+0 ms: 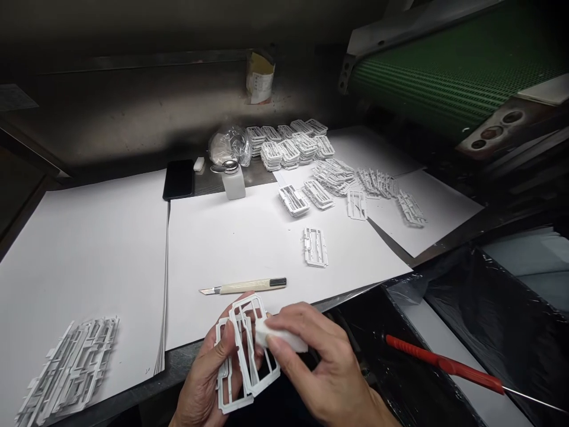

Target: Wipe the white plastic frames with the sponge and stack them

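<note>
Left hand (202, 379) is gripping one white frame (242, 350), fingers curled, over the bench edge (186, 356); right hand (324, 367) is pinching one white pad (280, 339) against it. One knife (244, 286) is lying at twelve o'clock on white paper (231, 237), one green conveyor (453, 65) at two.

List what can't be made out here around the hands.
All head view:
- white frame, gripped by the left hand: its right side is hidden under the right hand.
- white block pinched in the right hand: fingers cover most of it, so the material is unclear.
- red-handled tool: its tip runs off the right edge.
- packet at the back: print too small and dim.
</note>
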Motion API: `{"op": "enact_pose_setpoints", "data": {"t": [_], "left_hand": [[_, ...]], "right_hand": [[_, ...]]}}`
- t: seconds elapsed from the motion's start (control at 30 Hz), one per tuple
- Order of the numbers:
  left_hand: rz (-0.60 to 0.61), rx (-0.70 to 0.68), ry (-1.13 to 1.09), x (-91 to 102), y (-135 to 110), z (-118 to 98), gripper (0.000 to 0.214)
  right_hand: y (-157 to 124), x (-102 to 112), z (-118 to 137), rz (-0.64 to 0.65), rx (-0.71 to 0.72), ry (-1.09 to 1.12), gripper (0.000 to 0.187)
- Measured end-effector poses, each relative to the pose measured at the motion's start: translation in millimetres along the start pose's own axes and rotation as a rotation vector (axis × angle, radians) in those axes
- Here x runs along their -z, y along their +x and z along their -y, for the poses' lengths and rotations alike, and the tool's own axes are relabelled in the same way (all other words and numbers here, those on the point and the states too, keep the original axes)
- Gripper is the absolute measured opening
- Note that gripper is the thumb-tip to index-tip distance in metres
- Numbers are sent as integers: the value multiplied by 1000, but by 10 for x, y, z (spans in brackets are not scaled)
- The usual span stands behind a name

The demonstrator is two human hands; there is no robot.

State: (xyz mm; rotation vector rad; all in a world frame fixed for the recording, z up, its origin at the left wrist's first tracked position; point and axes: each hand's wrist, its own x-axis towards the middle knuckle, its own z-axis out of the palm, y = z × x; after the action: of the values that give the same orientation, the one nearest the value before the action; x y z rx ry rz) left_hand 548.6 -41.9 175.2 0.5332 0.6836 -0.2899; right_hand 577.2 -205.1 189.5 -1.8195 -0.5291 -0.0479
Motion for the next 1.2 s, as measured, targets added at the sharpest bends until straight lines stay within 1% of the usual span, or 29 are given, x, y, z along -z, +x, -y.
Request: {"op": "enact_pose_setpoints", "data": {"t": [0.07, 0.1, 0.23, 0.33, 0.43, 0.5, 0.6, 0.67, 0.77, 0.87, 1.0, 1.1, 1.2], "left_hand": [[17, 6, 7, 5, -6, -7, 50], [12, 3, 17, 7, -10, -12, 51], [-60, -14, 88, 5, -24, -27, 50], [-79, -10, 123, -3, -33, -22, 50], [-55, -7, 112, -5, -42, -7, 52], [-60, -6, 115, 0, -45, 1, 54], [-72, 0, 114, 11, -46, 7, 55], [-48, 21, 98, 14, -49, 10, 54], [-61, 44, 136, 5, -66, 10, 49], [-99, 66, 183, -21, -92, 5, 41], [-94, 71, 139, -69, -101, -11, 41], [-70, 78, 105, -99, -81, -20, 39], [-35, 67, 45, -118, -54, -15, 45]], "right_hand": [[10, 6, 23, 29, 21, 24, 23], [8, 22, 26, 18, 16, 27, 22], [17, 83, -21, -112, -51, -32, 18], [88, 66, -63, -160, -26, -88, 19], [178, 37, -67, -130, 59, -132, 21], [208, 43, -49, -74, 103, -166, 20], [200, 82, -31, 35, 126, -195, 19], [195, 98, -46, 52, 140, -187, 20], [241, 89, -107, -49, 157, -170, 20], [323, 85, -170, -147, 125, -162, 19], [345, 127, -196, -170, 78, -164, 18], [281, 143, -172, -177, 44, -156, 18], [214, 115, -131, -151, 24, -113, 19]]}}
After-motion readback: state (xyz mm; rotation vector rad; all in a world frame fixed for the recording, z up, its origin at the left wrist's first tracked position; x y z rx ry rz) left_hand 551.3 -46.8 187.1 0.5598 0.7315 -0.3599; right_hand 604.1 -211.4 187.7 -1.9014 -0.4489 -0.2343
